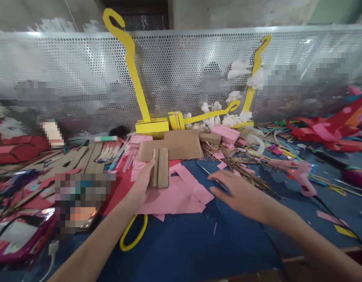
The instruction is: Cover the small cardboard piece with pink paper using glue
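My left hand point(143, 182) is closed on a small cardboard piece point(161, 168) with ridged strips, holding it upright by its left edge above pink paper sheets point(175, 197). My right hand point(232, 192) has its fingers apart, over a slim metal-tipped tool point(203, 168) that lies on the blue table. Whether the fingers touch this tool I cannot tell, since part of it is hidden. Behind the cardboard piece is a larger brown cardboard panel point(182, 145). Yellow scissor-like handles point(133, 248) stick out below the pink paper.
A pink glue gun point(300, 174) with a lit red light and black cord lies right. Yellow hooked shapes point(136, 90) stand against a perforated metal panel point(175, 58). At left are cardboard strips point(91, 156) and a phone-like device point(81, 203). Twigs point(251, 172) lie behind my right hand.
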Demonstrator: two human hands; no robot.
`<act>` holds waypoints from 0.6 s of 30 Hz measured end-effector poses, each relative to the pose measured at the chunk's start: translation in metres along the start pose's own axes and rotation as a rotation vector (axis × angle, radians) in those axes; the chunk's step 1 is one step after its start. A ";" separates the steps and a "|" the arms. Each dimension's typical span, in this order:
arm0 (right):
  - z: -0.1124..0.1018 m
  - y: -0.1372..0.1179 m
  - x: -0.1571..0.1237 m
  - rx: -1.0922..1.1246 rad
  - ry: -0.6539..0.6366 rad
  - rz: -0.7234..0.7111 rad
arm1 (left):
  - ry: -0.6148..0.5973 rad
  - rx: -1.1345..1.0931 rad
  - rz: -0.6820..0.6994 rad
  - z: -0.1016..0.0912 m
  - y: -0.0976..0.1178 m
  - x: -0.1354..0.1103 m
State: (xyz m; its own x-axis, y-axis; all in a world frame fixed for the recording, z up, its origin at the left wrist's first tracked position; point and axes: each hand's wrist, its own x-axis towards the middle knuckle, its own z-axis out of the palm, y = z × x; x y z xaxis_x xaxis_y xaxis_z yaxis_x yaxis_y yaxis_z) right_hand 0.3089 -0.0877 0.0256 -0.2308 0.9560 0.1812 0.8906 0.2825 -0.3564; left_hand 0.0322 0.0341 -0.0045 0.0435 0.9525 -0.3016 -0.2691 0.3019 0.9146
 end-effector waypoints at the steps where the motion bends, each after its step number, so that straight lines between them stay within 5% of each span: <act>1: 0.008 -0.004 0.017 0.010 -0.113 -0.012 | -0.007 -0.004 0.005 -0.001 -0.002 0.002; 7: 0.046 -0.008 0.088 -0.043 -0.192 0.092 | -0.002 -0.039 0.070 -0.005 -0.001 0.011; 14: 0.044 -0.006 0.103 0.018 -0.288 0.136 | -0.046 -0.078 0.087 -0.002 0.009 0.003; 18: 0.047 -0.018 0.106 -0.027 -0.228 0.219 | -0.043 -0.099 0.103 0.001 0.014 -0.003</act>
State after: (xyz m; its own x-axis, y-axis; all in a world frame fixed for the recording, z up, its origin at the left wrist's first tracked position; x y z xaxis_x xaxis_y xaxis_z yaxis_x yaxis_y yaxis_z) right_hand 0.2505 0.0122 0.0080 -0.1118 0.9879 -0.1079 0.9383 0.0692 -0.3390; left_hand 0.0290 0.0358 0.0093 0.0515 0.9798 -0.1935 -0.3674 0.1987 0.9086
